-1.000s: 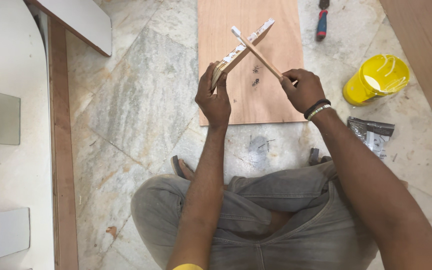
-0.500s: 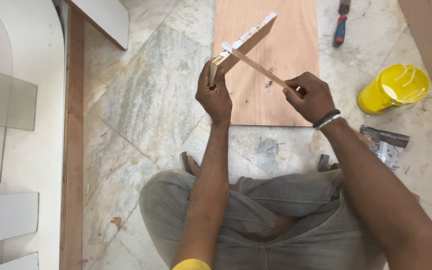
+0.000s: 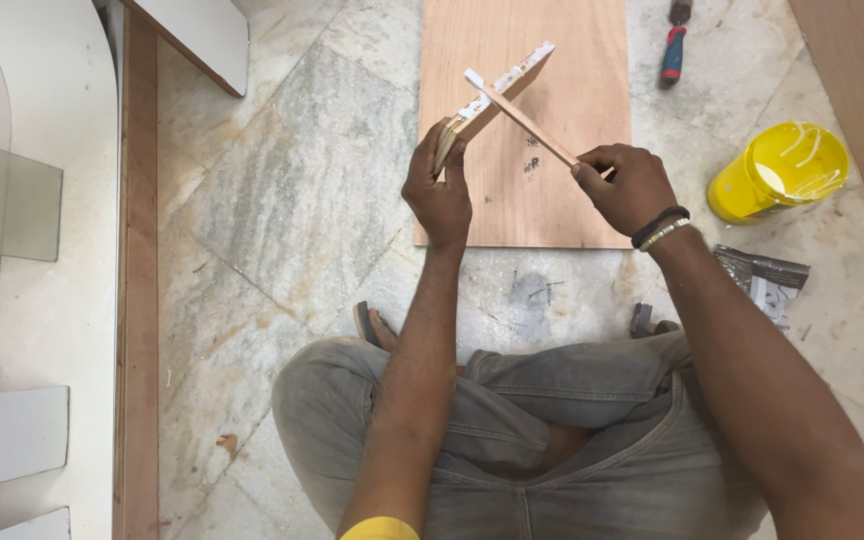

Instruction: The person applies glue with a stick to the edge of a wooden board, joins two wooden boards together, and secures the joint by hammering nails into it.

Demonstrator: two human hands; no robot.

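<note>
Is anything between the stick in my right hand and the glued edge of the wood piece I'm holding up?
Nothing visible. The right hand holds the thin stick, whose white-coated tip already lies across the wood piece's edge, gripped by the left hand above the plywood board.

left hand gripping wood block, right hand holding stick

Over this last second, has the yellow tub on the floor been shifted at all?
No. The yellow tub keeps its spot beside the foil packet and the plywood sheet; everything slides together in the picture, so only the head camera moved.
</note>
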